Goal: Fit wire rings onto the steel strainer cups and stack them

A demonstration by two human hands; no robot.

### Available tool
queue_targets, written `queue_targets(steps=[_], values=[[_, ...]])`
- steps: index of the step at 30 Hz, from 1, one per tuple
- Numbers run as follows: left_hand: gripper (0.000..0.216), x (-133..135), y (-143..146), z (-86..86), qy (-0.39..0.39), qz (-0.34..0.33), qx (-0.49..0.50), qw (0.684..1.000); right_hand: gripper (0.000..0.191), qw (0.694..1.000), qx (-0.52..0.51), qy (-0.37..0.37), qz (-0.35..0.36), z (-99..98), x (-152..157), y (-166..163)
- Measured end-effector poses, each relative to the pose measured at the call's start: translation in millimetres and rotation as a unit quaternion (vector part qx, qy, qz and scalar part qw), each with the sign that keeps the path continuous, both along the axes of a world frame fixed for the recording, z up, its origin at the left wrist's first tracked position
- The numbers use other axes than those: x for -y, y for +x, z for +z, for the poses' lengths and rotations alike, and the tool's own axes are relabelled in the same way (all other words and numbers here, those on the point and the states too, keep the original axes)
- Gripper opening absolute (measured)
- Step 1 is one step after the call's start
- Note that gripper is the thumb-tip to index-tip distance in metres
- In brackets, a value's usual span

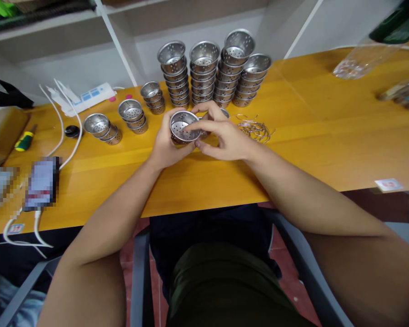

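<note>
My left hand [163, 146] is wrapped round a small perforated steel strainer cup [182, 125], held above the orange table [310, 136] with its mouth tilted toward me. My right hand [221, 134] grips the same cup from the right, one finger reaching across its rim and the others curled against its side. Behind my hands stand tall stacks of the same strainer cups [213, 72]. Just right of my right hand lies a pile of thin wire rings [255, 128].
Short stacks of cups [132, 116] and a tipped one [102, 128] sit to the left. Further left are a screwdriver [25, 140], white cables [63, 131], a power strip [85, 96] and a blurred phone [41, 183]. Clear plastic bags [364, 59] lie far right.
</note>
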State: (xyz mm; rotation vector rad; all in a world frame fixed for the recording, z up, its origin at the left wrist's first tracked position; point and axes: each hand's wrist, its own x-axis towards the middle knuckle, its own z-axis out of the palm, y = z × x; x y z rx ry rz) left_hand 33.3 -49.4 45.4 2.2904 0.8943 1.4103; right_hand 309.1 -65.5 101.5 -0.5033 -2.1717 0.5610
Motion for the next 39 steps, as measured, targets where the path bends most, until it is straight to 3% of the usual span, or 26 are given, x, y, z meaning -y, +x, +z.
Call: queue_targets(steps=[3, 6, 11, 14, 17, 20, 22, 29, 36, 39], values=[[0.116, -6.5, -9.1, 7.9, 0.027, 0.014, 0.016, 0.999, 0.06, 0.999, -0.027, -0.026, -0.03, 2.6, 1.3, 0.4], [0.111, -19.1, -39.3, 27.6, 0.093, 0.059, 0.051, 0.993, 0.075, 0.997, -0.057, -0.022, -0.054, 3.3, -1.1, 2.3], [0.107, -33.7, -148.0, 77.1, 0.159, 0.214, 0.027, 0.963, 0.073, 0.992, -0.079, -0.004, -0.102, -2.2, -10.6, 6.4], [0.111, -32.6, -217.0, 90.7, 0.185, 0.312, 0.089, 0.928, 0.064, 0.989, -0.088, -0.001, -0.119, -5.5, -14.4, 6.4], [0.107, -27.3, -258.2, 86.5, 0.093, 0.368, 0.099, 0.92, 0.057, 0.988, -0.091, -0.004, -0.125, -6.9, -15.4, 5.0], [0.114, -25.5, -269.3, 75.8, -0.03, 0.39, 0.074, 0.917, 0.053, 0.988, -0.092, -0.012, -0.12, -7.1, -15.7, 4.0], [0.12, -29.2, -268.7, 70.1, -0.069, 0.402, 0.081, 0.91, 0.052, 0.989, -0.092, -0.021, -0.118, -7.2, -16.2, 3.7], [0.131, -54.7, -279.0, 55.4, -0.114, 0.458, 0.168, 0.866, 0.049, 0.989, -0.095, -0.028, -0.111, -7.4, -17.5, 3.0], [0.156, -54.5, -297.1, 34.6, -0.099, 0.37, 0.112, 0.917, 0.047, 0.989, -0.102, -0.047, -0.1, -6.2, -16.1, 1.7], [0.144, -57.9, -309.2, 27.5, -0.095, 0.352, 0.081, 0.928, 0.047, 0.988, -0.105, -0.051, -0.106, -5.2, -15.6, 1.0]])
